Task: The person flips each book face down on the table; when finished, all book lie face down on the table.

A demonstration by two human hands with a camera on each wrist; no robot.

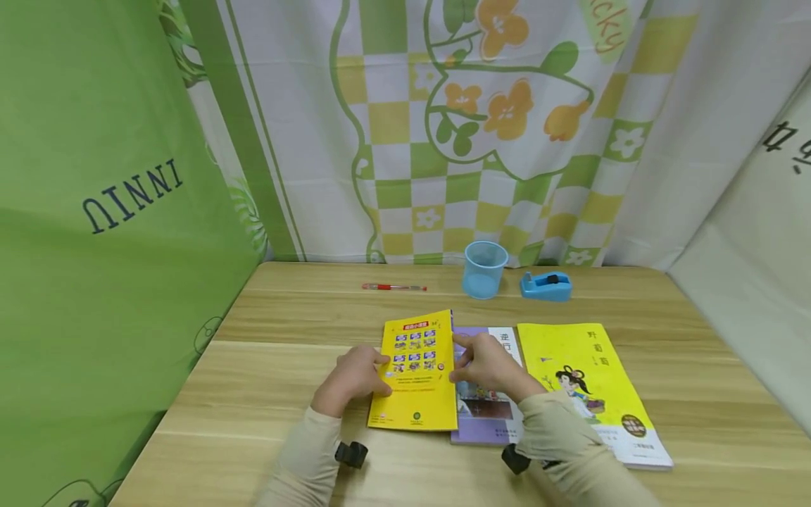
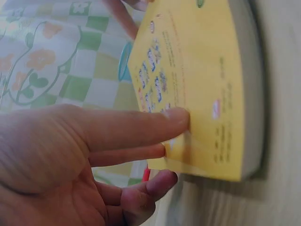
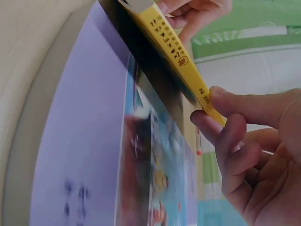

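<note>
A thick yellow book (image 1: 418, 394), back cover up, lies tilted between both hands, its right side overlapping a purple book (image 1: 488, 426). My left hand (image 1: 356, 377) grips its left edge; in the left wrist view the thumb (image 2: 155, 125) lies across the cover. My right hand (image 1: 488, 362) pinches the spine side. The right wrist view shows thumb and fingers on the yellow spine (image 3: 176, 49), raised above the purple cover (image 3: 80, 122). The left fingertips beneath the book are hidden.
Right of the purple book lies another yellow book (image 1: 564, 345) with a drawn girl on its cover. Toward the back are a red pen (image 1: 394, 286), a blue mesh cup (image 1: 484, 271) and a blue tape dispenser (image 1: 546, 286). Curtains surround the wooden table (image 1: 253, 366).
</note>
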